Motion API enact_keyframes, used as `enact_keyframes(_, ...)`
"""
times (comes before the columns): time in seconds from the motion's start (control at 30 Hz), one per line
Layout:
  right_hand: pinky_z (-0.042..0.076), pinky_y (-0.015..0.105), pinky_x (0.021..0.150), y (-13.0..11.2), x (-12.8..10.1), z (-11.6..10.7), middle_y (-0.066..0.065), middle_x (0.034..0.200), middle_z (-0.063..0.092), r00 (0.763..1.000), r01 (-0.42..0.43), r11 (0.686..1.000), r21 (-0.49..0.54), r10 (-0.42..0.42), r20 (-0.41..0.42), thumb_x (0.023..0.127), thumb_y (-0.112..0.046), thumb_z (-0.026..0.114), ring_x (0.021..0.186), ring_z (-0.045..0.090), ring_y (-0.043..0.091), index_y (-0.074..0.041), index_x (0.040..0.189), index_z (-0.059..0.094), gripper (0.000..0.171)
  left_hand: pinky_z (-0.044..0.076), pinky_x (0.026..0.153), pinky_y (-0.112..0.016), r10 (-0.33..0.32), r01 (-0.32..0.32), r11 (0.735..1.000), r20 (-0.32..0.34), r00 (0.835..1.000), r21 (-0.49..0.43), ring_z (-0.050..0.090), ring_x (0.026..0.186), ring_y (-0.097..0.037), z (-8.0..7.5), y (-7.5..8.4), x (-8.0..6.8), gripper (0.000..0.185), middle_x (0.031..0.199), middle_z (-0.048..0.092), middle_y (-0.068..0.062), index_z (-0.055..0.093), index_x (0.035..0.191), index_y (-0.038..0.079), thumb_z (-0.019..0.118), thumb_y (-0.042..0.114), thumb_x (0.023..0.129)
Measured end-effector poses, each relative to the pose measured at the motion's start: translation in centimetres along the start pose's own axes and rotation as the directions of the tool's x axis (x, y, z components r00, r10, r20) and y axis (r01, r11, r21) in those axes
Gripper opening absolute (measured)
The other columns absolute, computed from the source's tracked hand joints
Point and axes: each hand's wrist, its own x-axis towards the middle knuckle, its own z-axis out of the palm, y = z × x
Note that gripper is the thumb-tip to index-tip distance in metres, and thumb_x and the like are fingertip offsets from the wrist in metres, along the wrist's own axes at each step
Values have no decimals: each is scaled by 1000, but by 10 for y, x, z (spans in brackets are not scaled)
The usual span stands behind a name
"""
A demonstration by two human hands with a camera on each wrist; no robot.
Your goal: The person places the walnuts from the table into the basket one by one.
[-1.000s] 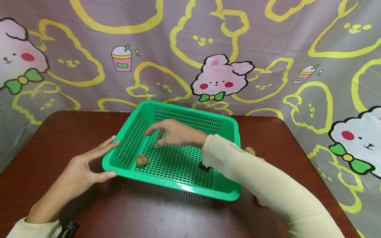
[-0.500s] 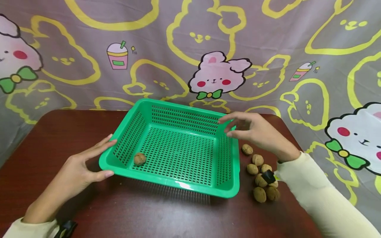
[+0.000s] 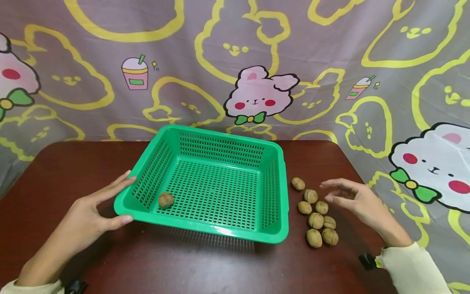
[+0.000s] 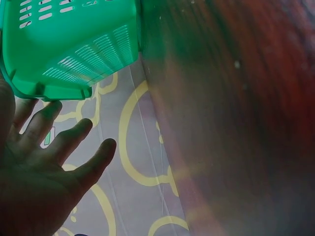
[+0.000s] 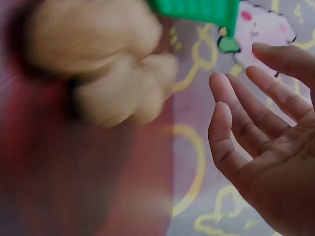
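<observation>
A green plastic basket [image 3: 176, 221] with slotted walls stands at the middle of the table. One walnut [image 3: 166, 200] lies inside it, at the near left corner. My left hand [image 3: 86, 216] steadies that corner, its thumb at the front rim and fingertips at the left rim. In the left wrist view the fingers [image 4: 71, 140] are spread and fairly straight, some clear of the basket. To the right of the basket lie several walnuts [image 3: 316, 220] in a loose cluster. My right hand [image 3: 358, 204], holding nothing, hovers just right of them with fingers loosely bent.
The dark red-brown table [image 3: 176, 269] has rounded far corners. Behind it and along its right side hangs a grey curtain [image 3: 205, 53] with rabbit prints, close to the basket's far rim.
My right hand has come up out of the basket, crossed its right rim and moved right to beside the walnuts, uncovering them. My left hand stays at the basket's corner.
</observation>
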Motion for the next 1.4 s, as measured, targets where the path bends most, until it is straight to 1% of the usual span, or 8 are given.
enact_keyframes(0.17, 58, 25, 76, 23, -8, 2, -12, 111, 77, 997, -74, 997, 32, 74, 6, 102, -11, 67, 93, 76, 10, 1, 134, 64, 34, 23, 94, 4, 18, -18, 1000, -15, 1000, -6, 31, 133, 29, 1, 1, 0, 89, 164, 40, 24, 55, 154, 30, 95, 17, 75)
enact_keyframes(0.3, 56, 27, 73, 34, -9, 2, 0, 96, 81, 991, -123, 991, 56, 120, 51, 101, -11, 69, 87, 74, 10, 2, 133, 64, 35, 24, 95, 4, 14, -14, 1000, -7, 1000, -18, 31, 135, 27, 1, 3, 2, 89, 165, 41, 20, 54, 154, 31, 94, 18, 76)
enact_keyframes(0.53, 54, 28, 71, 42, -6, 7, 3, 90, 79, 988, -114, 991, 68, 106, 109, 100, -10, 69, 80, 72, 12, 2, 132, 65, 34, 25, 92, 3, -32, 32, 999, 11, 999, -1, 29, 133, 29, 2, 3, -2, 89, 165, 39, 22, 51, 156, 33, 93, 22, 78)
enact_keyframes(0.63, 53, 28, 70, 45, -5, 9, 4, 90, 78, 986, -100, 992, 80, 88, 140, 101, -8, 67, 79, 71, 13, 4, 133, 64, 35, 25, 92, 4, -33, 33, 999, 9, 999, -6, 29, 134, 28, 3, 3, -4, 90, 166, 39, 22, 51, 156, 33, 93, 21, 77)
enact_keyframes(0.8, 52, 31, 67, 49, -4, 11, 3, 89, 74, 977, -141, 986, 95, 122, 177, 100, -10, 68, 77, 67, 14, 2, 135, 64, 37, 24, 93, 4, -17, 17, 1000, -1, 1000, -10, 31, 134, 28, 3, 4, -3, 89, 165, 40, 21, 53, 154, 32, 94, 21, 76)
enact_keyframes(1.1, 52, 30, 63, 51, -3, 15, 0, 95, 70, 986, -69, 996, 49, 61, 152, 98, -4, 68, 77, 66, 12, -1, 130, 67, 32, 26, 95, 4, 13, -13, 1000, -14, 1000, -15, 34, 134, 27, 2, 4, -2, 89, 164, 43, 18, 55, 153, 29, 95, 18, 75)
enact_keyframes(1.27, 55, 26, 67, 45, -3, 11, -1, 99, 74, 993, -61, 998, -6, 61, 102, 98, -10, 72, 80, 71, 11, -4, 129, 69, 31, 27, 96, 4, 26, -27, 999, -10, 1000, -18, 34, 135, 26, 2, 5, 0, 89, 165, 44, 14, 55, 154, 28, 95, 18, 75)
enact_keyframes(1.4, 57, 24, 71, 32, 0, 3, -8, 105, 76, 999, -6, 1000, -24, 7, 40, 98, -9, 73, 86, 74, 11, -3, 128, 69, 31, 28, 97, 4, 37, -37, 999, -14, 999, -20, 34, 135, 26, 1, 6, 0, 89, 165, 44, 14, 55, 153, 27, 95, 17, 74)
